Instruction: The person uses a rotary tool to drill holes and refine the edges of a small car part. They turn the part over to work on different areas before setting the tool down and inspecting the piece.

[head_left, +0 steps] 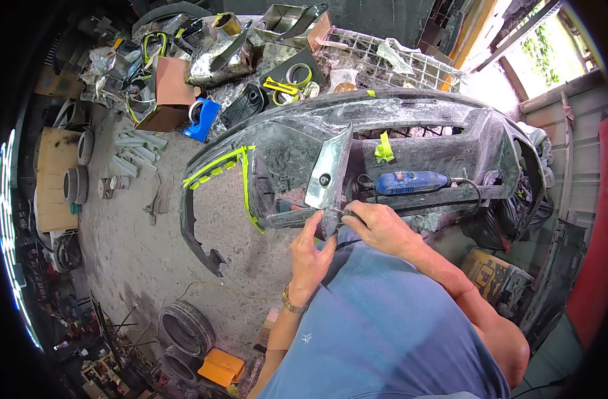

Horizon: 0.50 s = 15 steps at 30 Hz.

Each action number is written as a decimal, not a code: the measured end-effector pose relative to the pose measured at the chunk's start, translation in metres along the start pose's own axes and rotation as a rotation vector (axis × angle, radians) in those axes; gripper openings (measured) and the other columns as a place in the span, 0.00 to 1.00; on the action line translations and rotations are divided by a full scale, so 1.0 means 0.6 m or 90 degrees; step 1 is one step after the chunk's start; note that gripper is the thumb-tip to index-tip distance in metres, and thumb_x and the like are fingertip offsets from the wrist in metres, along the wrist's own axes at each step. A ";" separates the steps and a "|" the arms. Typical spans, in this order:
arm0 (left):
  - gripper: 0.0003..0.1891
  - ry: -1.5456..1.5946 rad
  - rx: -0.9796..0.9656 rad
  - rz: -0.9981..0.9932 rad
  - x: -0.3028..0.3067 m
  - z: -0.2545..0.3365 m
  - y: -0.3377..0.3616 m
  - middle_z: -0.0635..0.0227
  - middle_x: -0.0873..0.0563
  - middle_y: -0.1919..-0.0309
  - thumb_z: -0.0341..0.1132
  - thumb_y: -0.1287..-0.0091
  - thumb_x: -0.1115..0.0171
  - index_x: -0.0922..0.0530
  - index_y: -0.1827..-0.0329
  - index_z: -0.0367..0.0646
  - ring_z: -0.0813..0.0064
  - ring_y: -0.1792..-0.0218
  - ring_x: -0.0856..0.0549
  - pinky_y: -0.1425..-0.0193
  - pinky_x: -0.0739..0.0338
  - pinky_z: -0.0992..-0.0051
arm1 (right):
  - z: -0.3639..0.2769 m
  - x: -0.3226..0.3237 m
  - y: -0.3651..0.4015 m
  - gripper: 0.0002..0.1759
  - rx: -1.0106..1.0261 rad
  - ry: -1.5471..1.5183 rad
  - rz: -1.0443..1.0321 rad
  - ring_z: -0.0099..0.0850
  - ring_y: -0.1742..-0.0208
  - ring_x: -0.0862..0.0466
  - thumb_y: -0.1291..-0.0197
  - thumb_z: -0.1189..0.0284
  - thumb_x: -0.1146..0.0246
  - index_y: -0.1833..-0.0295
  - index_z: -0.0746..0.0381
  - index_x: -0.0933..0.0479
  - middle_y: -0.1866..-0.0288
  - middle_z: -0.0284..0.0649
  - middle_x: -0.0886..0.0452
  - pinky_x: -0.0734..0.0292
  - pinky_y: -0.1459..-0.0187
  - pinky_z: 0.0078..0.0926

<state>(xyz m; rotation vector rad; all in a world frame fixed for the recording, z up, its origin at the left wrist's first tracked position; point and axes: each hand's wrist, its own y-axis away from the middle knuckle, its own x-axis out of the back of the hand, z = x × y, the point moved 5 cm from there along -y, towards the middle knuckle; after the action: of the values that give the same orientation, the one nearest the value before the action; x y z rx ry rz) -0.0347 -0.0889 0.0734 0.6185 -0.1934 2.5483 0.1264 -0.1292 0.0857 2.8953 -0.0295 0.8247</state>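
Note:
A long narrow panel piece (328,169) with a shiny metal face and a black round knob stands tilted against a large dusty black car bumper (290,126). My left hand (310,256) holds its lower end between thumb and fingers. Beside it, my right hand (383,228) is closed in a pinch at the panel's lower edge. Something thin and dark shows at those fingertips, too small to name. A blue corded rotary tool (411,182) lies on the bumper, just beyond my right hand. Yellow-green masking tape (245,179) lines the bumper's left opening.
Behind the bumper, a cluttered bench holds tape rolls (298,74), a blue tape dispenser (201,120), a cardboard box (167,93) and a wire rack (397,60). Tyres (186,330) and an orange item (221,367) sit on the floor. A black bag (503,216) hangs at right.

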 end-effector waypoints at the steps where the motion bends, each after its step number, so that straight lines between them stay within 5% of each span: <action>1: 0.27 0.001 0.000 -0.001 0.000 0.001 0.000 0.53 0.15 0.52 0.23 0.45 0.33 0.27 0.40 0.35 0.59 0.56 0.14 0.52 0.21 0.67 | 0.002 0.000 -0.001 0.12 -0.003 -0.008 0.001 0.54 0.60 0.19 0.35 0.68 0.40 0.54 0.66 0.27 0.64 0.55 0.18 0.25 0.61 0.47; 3: 0.25 -0.004 -0.007 0.012 0.001 0.003 -0.001 0.60 0.15 0.58 0.21 0.45 0.33 0.26 0.42 0.34 0.73 0.59 0.15 0.53 0.22 0.73 | 0.001 0.003 -0.002 0.12 -0.004 0.018 0.023 0.54 0.61 0.19 0.35 0.68 0.39 0.54 0.66 0.26 0.64 0.54 0.18 0.25 0.61 0.47; 7: 0.25 -0.009 -0.013 0.018 0.004 0.002 -0.002 0.61 0.15 0.58 0.21 0.45 0.33 0.26 0.42 0.34 0.73 0.60 0.15 0.54 0.22 0.73 | -0.002 0.001 0.001 0.12 0.004 0.047 0.044 0.54 0.61 0.19 0.35 0.68 0.39 0.54 0.66 0.27 0.64 0.53 0.18 0.24 0.61 0.47; 9: 0.27 0.015 0.013 -0.012 0.003 -0.002 0.000 0.52 0.16 0.51 0.23 0.45 0.33 0.27 0.39 0.35 0.58 0.54 0.14 0.50 0.21 0.67 | -0.003 0.001 0.004 0.12 0.011 0.031 0.028 0.54 0.61 0.19 0.35 0.68 0.39 0.54 0.66 0.26 0.64 0.54 0.18 0.24 0.61 0.47; 15: 0.27 0.010 0.021 -0.010 0.003 -0.005 0.002 0.53 0.16 0.51 0.24 0.45 0.33 0.27 0.40 0.35 0.59 0.54 0.14 0.50 0.21 0.67 | 0.000 -0.001 0.006 0.12 0.004 0.021 0.023 0.54 0.61 0.18 0.36 0.69 0.39 0.54 0.66 0.26 0.63 0.54 0.18 0.24 0.61 0.46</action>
<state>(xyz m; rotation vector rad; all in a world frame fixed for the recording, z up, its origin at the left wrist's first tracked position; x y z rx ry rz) -0.0375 -0.0882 0.0716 0.6095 -0.1404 2.5455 0.1256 -0.1330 0.0856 2.8947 -0.0773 0.8791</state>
